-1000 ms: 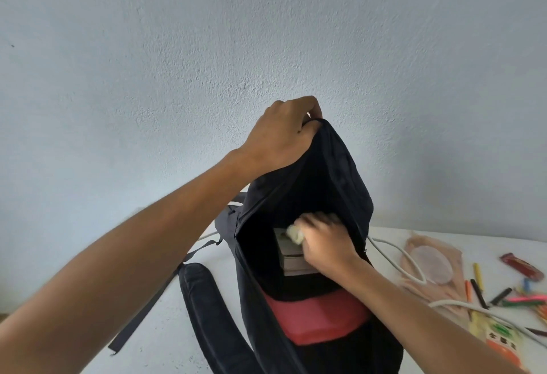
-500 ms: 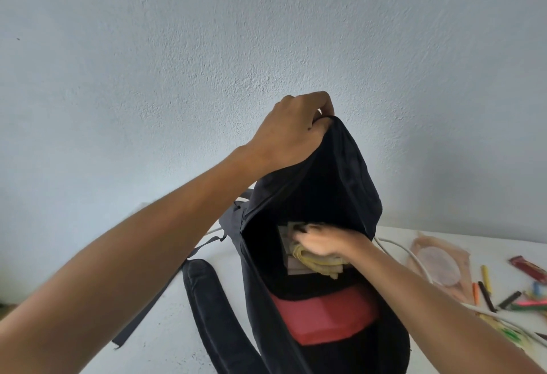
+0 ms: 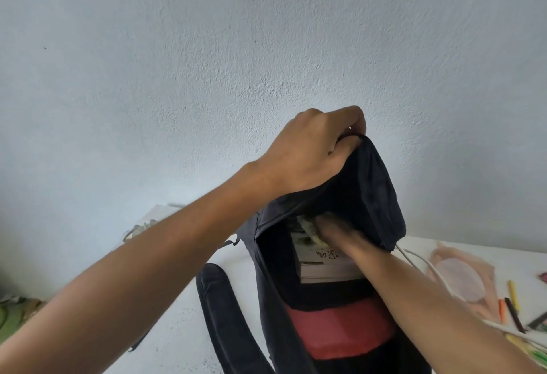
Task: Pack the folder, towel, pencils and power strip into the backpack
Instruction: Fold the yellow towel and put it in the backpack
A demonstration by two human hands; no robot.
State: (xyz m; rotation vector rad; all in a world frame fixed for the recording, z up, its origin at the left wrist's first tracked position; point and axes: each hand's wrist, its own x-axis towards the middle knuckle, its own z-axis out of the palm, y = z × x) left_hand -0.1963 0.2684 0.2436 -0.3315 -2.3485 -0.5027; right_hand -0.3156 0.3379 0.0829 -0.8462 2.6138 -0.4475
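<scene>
A black backpack (image 3: 373, 184) stands open on the white table (image 3: 183, 329). My left hand (image 3: 310, 151) grips the top edge of its flap and holds it up. My right hand (image 3: 337, 233) is deep in the main compartment, fingers on a pale yellow towel (image 3: 307, 227) that it holds against a book (image 3: 322, 264); its fingertips are in shadow. A red folder (image 3: 340, 329) shows in the near part of the bag. The power strip's white cable (image 3: 426, 264) runs over the table at the right. Coloured pencils (image 3: 512, 308) lie at the far right.
A pinkish pouch with a clear round window (image 3: 467, 279) lies under the cable at the right. The padded shoulder strap (image 3: 225, 314) trails over the table to the bag's left. Something green (image 3: 11, 317) sits at the lower left edge. A pale wall stands behind.
My right hand has pushed the towel deeper into the bag, beside the book. My left hand has kept holding the flap up. The view has tilted slightly.
</scene>
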